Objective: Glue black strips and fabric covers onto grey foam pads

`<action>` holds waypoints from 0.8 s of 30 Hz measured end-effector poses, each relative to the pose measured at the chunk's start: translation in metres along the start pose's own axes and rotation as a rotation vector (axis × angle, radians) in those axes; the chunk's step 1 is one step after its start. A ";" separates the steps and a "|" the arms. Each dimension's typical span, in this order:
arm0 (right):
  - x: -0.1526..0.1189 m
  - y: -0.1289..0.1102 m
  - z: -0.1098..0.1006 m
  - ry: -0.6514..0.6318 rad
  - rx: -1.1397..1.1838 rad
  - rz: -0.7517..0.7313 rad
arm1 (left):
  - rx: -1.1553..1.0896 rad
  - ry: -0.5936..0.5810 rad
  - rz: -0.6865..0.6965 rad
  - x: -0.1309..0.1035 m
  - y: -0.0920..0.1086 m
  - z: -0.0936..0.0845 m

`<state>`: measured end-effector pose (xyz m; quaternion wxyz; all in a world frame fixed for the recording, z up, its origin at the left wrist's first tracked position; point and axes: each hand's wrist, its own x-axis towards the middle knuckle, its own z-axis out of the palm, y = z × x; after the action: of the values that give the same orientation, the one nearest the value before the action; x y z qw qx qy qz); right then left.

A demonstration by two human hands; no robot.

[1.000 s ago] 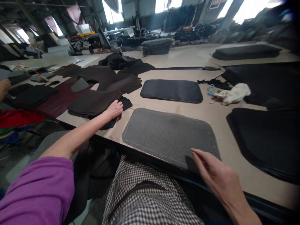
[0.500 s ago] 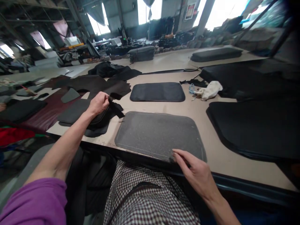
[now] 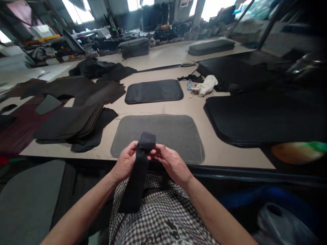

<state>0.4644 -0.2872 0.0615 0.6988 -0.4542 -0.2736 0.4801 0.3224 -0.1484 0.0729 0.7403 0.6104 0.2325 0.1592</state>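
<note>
A strip of black fabric or leather (image 3: 135,185) hangs from both my hands above the table's front edge, its lower end over my checked apron. My left hand (image 3: 126,160) is closed on the strip from the left. From the right, my right hand (image 3: 173,161) pinches it near its upper end with thumb and fingers. Beneath and behind the hands lies a grey rounded panel (image 3: 176,131) with stitching along its edge. Farther back rests a smaller black rounded panel (image 3: 154,92).
Stacked dark pieces (image 3: 66,124) lie on the left of the table (image 3: 230,158). Large black panels (image 3: 255,119) fill the right side. A white cloth bundle (image 3: 208,85) is at the back right. A grey seat (image 3: 30,194) stands at lower left.
My left hand has come from the dark stack to the middle with a black strip. My right hand has left the grey panel's front edge and now grips the strip too. The view has shifted.
</note>
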 end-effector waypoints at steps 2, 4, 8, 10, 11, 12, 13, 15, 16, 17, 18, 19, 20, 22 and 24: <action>-0.003 0.007 0.002 0.115 0.097 -0.014 | 0.047 -0.089 0.004 -0.004 -0.016 0.014; -0.006 0.011 -0.001 0.221 0.167 -0.036 | 0.139 -0.223 -0.008 -0.003 -0.023 0.019; -0.015 0.010 -0.014 0.256 0.160 -0.054 | 0.296 -0.366 -0.129 0.011 -0.012 0.013; -0.020 0.007 -0.021 0.220 0.075 -0.045 | 0.255 -0.292 -0.194 0.021 0.000 0.011; -0.022 0.005 -0.023 0.205 0.018 -0.041 | 0.203 -0.271 -0.223 0.026 0.007 0.011; -0.024 0.003 -0.025 0.193 -0.050 -0.035 | 0.152 -0.269 -0.249 0.032 0.012 0.011; -0.025 0.002 -0.026 0.188 -0.130 -0.030 | 0.120 -0.282 -0.273 0.038 0.017 0.013; -0.029 -0.001 -0.028 0.194 -0.289 -0.020 | 0.146 -0.327 -0.321 0.050 0.024 0.018; -0.030 -0.001 -0.029 0.199 -0.336 -0.010 | 0.192 -0.342 -0.335 0.058 0.026 0.021; -0.032 -0.001 -0.030 0.200 -0.345 0.002 | 0.245 -0.351 -0.338 0.066 0.027 0.023; -0.035 -0.001 -0.031 0.198 -0.319 0.014 | 0.294 -0.355 -0.326 0.075 0.027 0.026; -0.037 0.000 -0.033 0.199 -0.274 0.022 | 0.333 -0.355 -0.302 0.085 0.026 0.028; -0.040 0.002 -0.035 0.205 -0.233 0.027 | 0.363 -0.351 -0.272 0.096 0.025 0.029; -0.047 0.006 -0.040 0.253 -0.228 0.025 | 0.421 -0.333 -0.212 0.120 0.021 0.030; -0.054 0.011 -0.046 0.328 -0.315 0.032 | 0.530 -0.305 -0.153 0.147 0.016 0.031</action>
<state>0.4765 -0.3528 0.0341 0.6465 -0.6340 -0.2208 0.3623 0.4639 -0.0942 0.0715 0.5914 0.7798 0.1976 -0.0565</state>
